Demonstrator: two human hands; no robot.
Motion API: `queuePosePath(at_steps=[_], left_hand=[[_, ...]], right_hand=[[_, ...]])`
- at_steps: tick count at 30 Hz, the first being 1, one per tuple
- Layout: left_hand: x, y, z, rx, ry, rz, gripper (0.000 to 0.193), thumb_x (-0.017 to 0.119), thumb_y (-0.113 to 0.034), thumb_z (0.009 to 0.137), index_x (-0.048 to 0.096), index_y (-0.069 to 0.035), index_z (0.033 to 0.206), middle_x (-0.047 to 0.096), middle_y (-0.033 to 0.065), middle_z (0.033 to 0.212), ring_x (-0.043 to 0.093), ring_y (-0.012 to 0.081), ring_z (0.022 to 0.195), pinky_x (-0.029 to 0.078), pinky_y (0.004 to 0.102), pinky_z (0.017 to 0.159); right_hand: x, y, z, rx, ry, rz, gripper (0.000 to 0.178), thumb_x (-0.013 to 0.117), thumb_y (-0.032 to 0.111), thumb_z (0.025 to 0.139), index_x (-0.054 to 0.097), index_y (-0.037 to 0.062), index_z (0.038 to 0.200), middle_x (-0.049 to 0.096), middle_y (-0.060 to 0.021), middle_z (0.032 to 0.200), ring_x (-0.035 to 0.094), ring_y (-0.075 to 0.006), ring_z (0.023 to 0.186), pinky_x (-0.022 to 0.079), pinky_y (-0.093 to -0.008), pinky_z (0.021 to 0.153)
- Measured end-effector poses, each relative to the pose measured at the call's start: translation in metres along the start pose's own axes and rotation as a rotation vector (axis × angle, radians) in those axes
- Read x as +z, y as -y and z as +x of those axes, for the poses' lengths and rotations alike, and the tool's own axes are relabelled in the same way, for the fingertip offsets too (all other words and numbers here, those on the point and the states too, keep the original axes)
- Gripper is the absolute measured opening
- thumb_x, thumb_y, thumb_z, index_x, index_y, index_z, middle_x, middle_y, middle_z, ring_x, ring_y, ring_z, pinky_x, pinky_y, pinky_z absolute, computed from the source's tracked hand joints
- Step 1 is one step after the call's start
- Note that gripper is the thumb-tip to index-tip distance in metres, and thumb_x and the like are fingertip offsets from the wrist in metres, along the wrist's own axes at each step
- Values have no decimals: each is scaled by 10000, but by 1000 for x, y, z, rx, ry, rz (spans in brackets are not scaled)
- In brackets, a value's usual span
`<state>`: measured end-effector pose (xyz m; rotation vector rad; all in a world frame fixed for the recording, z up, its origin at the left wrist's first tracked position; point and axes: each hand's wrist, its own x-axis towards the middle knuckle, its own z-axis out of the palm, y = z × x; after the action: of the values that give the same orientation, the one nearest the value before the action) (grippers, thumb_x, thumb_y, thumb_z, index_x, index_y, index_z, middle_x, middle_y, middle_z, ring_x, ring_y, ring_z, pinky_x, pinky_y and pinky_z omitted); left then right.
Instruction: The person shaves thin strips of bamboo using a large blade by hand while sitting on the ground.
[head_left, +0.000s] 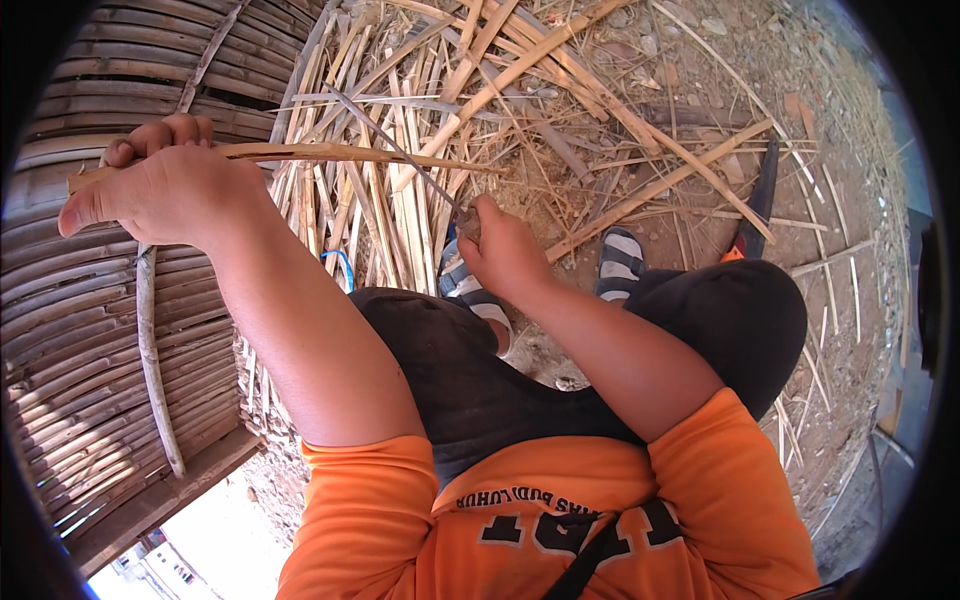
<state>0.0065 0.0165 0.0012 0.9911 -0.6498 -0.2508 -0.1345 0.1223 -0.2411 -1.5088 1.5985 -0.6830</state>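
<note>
My left hand (165,190) is raised at the far left, its fingers wrapped round one end of a bamboo strip (345,153). The strip runs level to the right, and its thin far end hangs over the ground. Closed low in front of me, my right hand (497,245) grips the handle of a long narrow knife (410,158). Its blade slants up to the left and crosses the strip near the middle. Whether the edge touches the strip I cannot tell. My palm hides most of the knife's handle.
Split bamboo strips (400,225) lie heaped ahead, with longer pieces (690,165) crossing to the right. A handsaw (763,200) with an orange handle rests beyond my right knee. At left stands a slatted bamboo panel (80,320). Sandals (620,262) are on my feet.
</note>
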Motion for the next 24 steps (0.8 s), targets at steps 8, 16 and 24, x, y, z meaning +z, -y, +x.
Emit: queuePosePath(at_steps=[8, 16, 24], left_hand=[[-6, 0, 8, -43, -55, 26, 810, 59, -847, 896, 383, -109, 824, 367, 37, 596, 262, 188, 528, 370, 321, 623], [-6, 2, 4, -6, -48, 7, 809, 43, -836, 902, 391, -110, 825, 316, 11, 560, 226, 165, 528, 248, 286, 526], [-1, -2, 2, -28, -31, -48, 812, 30, -828, 907, 390, -109, 800, 315, 24, 562, 218, 172, 523, 253, 303, 522]], right_hand=[[8, -78, 15, 190, 53, -96, 336, 682, 183, 854, 558, -24, 1087, 693, -284, 959, 677, -463, 931, 530, -522, 850], [1, 15, 2, -67, -64, 197, 364, 699, 194, 854, 559, -7, 1123, 682, -269, 893, 670, -454, 863, 525, -501, 764], [9, -112, 13, 436, 168, -311, 316, 555, 89, 903, 573, 2, 1207, 673, -282, 1168, 659, -415, 1122, 524, -498, 955]])
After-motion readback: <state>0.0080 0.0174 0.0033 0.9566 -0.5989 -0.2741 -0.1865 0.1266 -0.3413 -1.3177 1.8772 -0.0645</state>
